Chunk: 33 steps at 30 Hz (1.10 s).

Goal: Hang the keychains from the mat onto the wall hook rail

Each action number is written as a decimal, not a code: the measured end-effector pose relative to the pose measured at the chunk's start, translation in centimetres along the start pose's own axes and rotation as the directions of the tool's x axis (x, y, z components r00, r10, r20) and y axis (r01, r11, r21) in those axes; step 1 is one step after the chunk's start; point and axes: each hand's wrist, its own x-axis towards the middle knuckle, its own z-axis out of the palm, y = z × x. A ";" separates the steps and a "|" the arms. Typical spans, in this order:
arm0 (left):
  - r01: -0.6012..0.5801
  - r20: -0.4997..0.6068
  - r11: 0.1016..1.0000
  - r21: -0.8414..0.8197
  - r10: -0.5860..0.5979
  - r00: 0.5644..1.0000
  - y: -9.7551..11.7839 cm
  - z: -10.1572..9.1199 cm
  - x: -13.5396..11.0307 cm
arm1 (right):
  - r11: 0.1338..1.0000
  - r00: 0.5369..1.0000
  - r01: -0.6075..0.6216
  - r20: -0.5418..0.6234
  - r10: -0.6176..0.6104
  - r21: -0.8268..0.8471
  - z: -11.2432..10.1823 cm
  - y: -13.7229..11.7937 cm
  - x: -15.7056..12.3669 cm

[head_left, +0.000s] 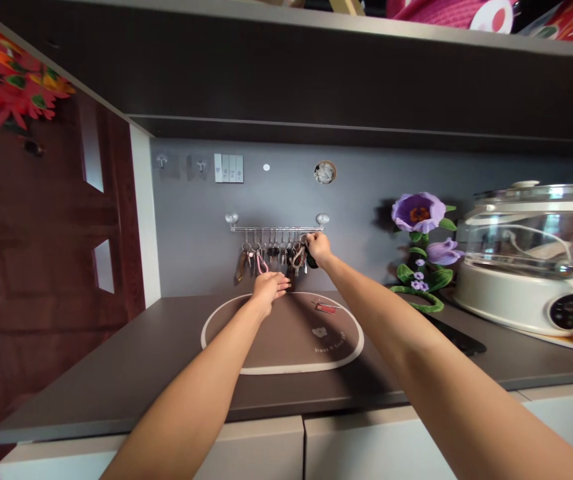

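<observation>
A row of key bunches (274,253) hangs from a clear hook rail (276,229) fixed to the grey wall. At the rail's right end my right hand (319,249) is closed in a pinch on a bunch of keys with a dark fob (310,260); the fingers partly hide it. My left hand (269,291) is below the rail, fingers stretched out to the right and holding nothing. Just above it hangs a pink strap (261,265). On the brown mat (246,337) beneath lies a red key tag (325,308) with a ring.
To the right stand purple crocheted flowers (419,213) and a white appliance with a clear top (521,293). A flat black object (454,335) lies in front of the flowers. Overhead runs a dark shelf (286,80). Wall switches (229,168) sit above the rail's left end.
</observation>
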 end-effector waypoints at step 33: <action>-0.029 0.048 0.990 0.140 0.023 0.999 -0.3 0.0 0.1 | 0.993 0.996 0.033 0.076 -0.042 0.112 -0.5 2.4 -1.6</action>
